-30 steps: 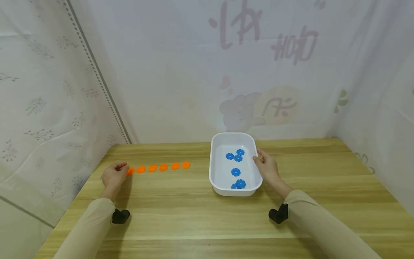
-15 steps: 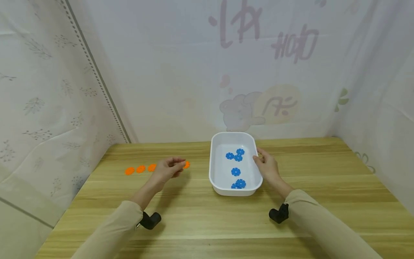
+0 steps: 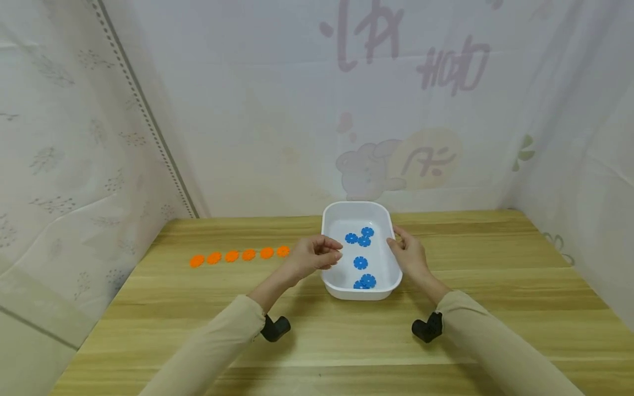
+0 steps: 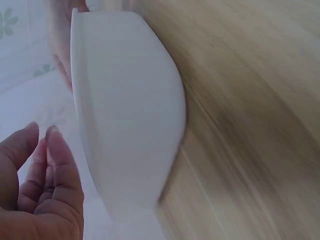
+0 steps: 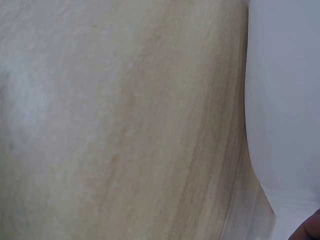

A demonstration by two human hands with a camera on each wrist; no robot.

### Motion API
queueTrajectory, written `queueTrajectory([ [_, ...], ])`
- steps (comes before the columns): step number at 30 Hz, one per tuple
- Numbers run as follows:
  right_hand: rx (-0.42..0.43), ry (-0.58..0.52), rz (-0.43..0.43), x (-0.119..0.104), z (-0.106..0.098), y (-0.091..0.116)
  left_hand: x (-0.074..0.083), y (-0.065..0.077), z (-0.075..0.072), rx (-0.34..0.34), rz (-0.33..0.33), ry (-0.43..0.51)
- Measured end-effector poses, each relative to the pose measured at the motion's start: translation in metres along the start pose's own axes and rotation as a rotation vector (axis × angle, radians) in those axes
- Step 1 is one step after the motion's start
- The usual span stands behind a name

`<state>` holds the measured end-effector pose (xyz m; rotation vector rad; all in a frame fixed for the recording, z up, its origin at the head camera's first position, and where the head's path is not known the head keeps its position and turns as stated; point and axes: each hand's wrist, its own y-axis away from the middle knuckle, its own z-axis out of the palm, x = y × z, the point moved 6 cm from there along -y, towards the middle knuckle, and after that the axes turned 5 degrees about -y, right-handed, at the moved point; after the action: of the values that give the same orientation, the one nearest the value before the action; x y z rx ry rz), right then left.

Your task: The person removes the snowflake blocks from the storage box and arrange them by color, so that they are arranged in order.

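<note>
left hand (image 3: 313, 256), loose and empty, hovers over the left edge of the white tray (image 3: 360, 295); right hand (image 3: 411, 257) grips its right rim.

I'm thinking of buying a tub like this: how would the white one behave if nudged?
The white tub looks likely to slide rather than tip, being broad and low on the table. It should hold its shape, as its sides look smooth and unbent. The blue discs lying inside would probably shift with a harder push.
</note>
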<state>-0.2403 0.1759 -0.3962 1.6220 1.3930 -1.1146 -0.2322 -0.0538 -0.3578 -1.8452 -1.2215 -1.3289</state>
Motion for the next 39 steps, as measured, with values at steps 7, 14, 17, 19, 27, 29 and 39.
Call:
queueTrajectory([
  [7, -0.004, 0.002, 0.0, -0.002, 0.001, 0.0, 0.009, -0.019, 0.032, -0.099, 0.041, -0.133],
  [14, 0.001, -0.011, -0.009, -0.002, 0.002, 0.0, 0.003, -0.032, 0.054, -0.156, -0.018, -0.257],
  [17, 0.001, -0.013, -0.016, -0.002, 0.002, 0.0, -0.002, -0.036, 0.058, -0.156, -0.059, -0.308],
  [19, 0.0, -0.016, -0.021, -0.002, 0.002, 0.0, -0.005, -0.037, 0.06, -0.152, -0.085, -0.326],
  [27, 0.003, -0.023, -0.021, -0.002, 0.002, 0.001, -0.015, -0.042, 0.066, -0.154, -0.141, -0.375],
  [29, 0.003, -0.023, -0.018, -0.001, 0.002, 0.0, -0.017, -0.043, 0.068, -0.157, -0.146, -0.377],
  [39, 0.014, -0.006, -0.013, 0.001, 0.001, 0.0, -0.017, -0.045, 0.075, -0.187, -0.144, -0.453],
])
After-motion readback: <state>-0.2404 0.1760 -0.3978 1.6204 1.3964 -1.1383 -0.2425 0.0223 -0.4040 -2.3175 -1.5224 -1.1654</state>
